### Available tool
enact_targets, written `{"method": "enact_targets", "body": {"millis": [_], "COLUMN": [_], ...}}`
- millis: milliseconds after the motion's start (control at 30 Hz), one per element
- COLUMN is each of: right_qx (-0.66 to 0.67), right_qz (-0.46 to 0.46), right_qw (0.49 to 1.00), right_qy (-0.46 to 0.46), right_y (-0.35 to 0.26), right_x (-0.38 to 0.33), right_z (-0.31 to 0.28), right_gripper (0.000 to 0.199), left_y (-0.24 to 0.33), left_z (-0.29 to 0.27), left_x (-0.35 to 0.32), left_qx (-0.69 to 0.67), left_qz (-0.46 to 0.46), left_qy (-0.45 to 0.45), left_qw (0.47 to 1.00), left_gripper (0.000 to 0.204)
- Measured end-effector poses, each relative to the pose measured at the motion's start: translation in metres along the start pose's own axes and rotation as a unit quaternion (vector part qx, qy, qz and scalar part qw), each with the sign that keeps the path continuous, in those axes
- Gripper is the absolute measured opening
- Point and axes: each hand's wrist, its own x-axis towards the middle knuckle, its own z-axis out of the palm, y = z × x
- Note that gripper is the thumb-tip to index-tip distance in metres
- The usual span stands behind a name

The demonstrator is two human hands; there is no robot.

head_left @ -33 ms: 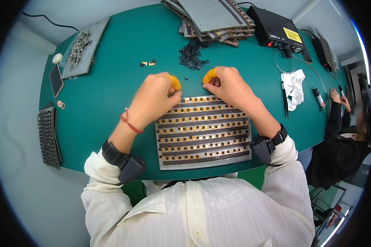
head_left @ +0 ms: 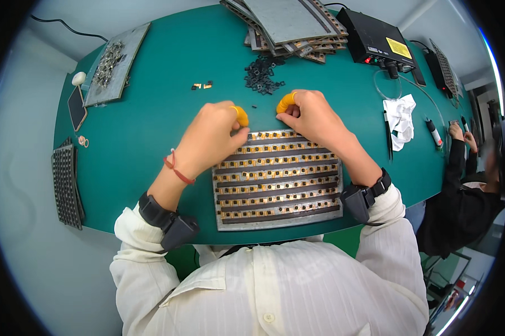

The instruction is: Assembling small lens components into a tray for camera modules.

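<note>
Gray striped plate [head_left: 279, 223], flat, long axis left to right

A green table [head_left: 168, 67] stands near pale walls [head_left: 25, 157].

The scene is viewed from the person's head, through the left one of two side-by-side fisheye cameras, aimed steeply down. The shirt [head_left: 263, 285] is shown nearest, the left hand [head_left: 216, 131] and right hand [head_left: 317, 117] beyond it. The green table [head_left: 168, 61] is taken in from close above, and a co-worker [head_left: 459, 207] is included at the right.
</note>
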Motion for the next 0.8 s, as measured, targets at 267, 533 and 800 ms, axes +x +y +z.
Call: {"method": "enact_targets", "body": {"millis": [267,533,800], "right_qx": [0.019,-0.007,-0.006], "right_qz": [0.005,-0.057,-0.025], "right_qw": [1.0,0.998,1.0], "right_qy": [0.007,0.003,0.003], "right_y": [0.004,0.006,0.009], "right_x": [0.001,-0.024,-0.049], "right_z": [0.003,-0.007,0.0], "right_gripper": [0.016,0.016,0.016], "left_y": [0.015,0.022,0.039], "left_z": [0.015,0.019,0.016], "left_x": [0.003,-0.008,-0.013], "left_qx": [0.071,0.161,0.18], "left_qz": [0.113,0.106,-0.005], "left_qy": [-0.018,-0.018,-0.096], "left_qw": [0.991,0.981,0.979], "left_gripper": [0.012,0.023,0.042]}}
